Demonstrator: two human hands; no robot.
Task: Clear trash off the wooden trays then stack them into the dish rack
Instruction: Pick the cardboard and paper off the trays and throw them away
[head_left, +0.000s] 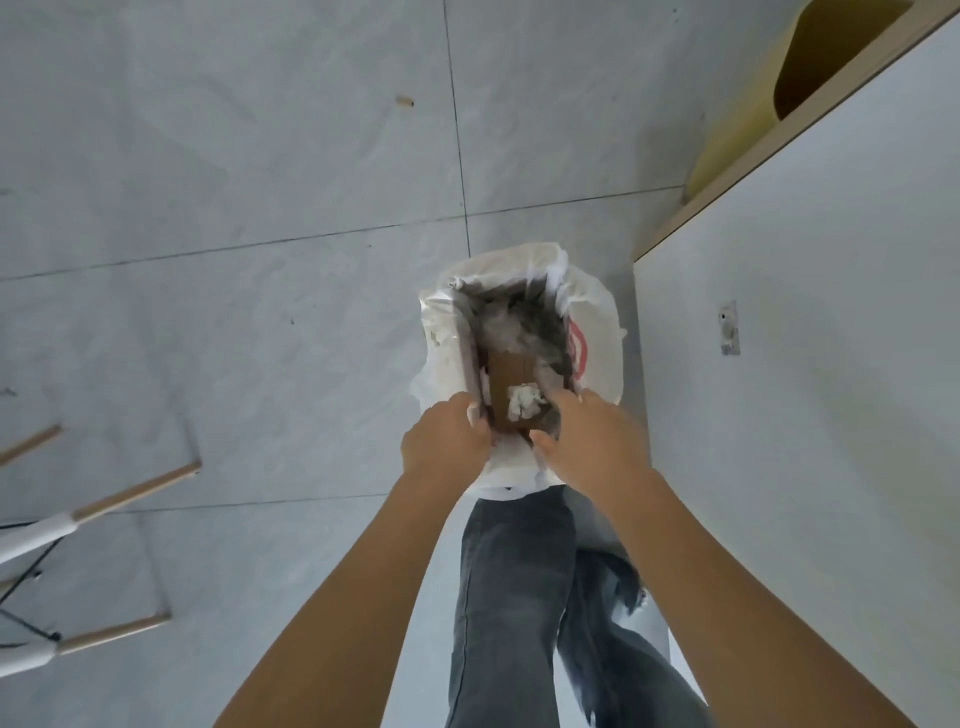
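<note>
A brown wooden tray (508, 387) is tipped steeply down into a trash bin lined with a white plastic bag (597, 332). A crumpled white tissue (524, 402) lies on the tray's near end. More white scraps sit deeper in the bin (511, 332). My left hand (447, 436) grips the tray's near left edge. My right hand (587, 441) grips its near right corner. Most of the tray's far end is hidden inside the bin.
A white table (805, 415) with a wooden edge stands close on the right of the bin. A yellow chair (748, 119) is beyond it. Wooden-tipped chair legs (119, 493) stand on the left. My legs in grey jeans (519, 597) are right behind the bin.
</note>
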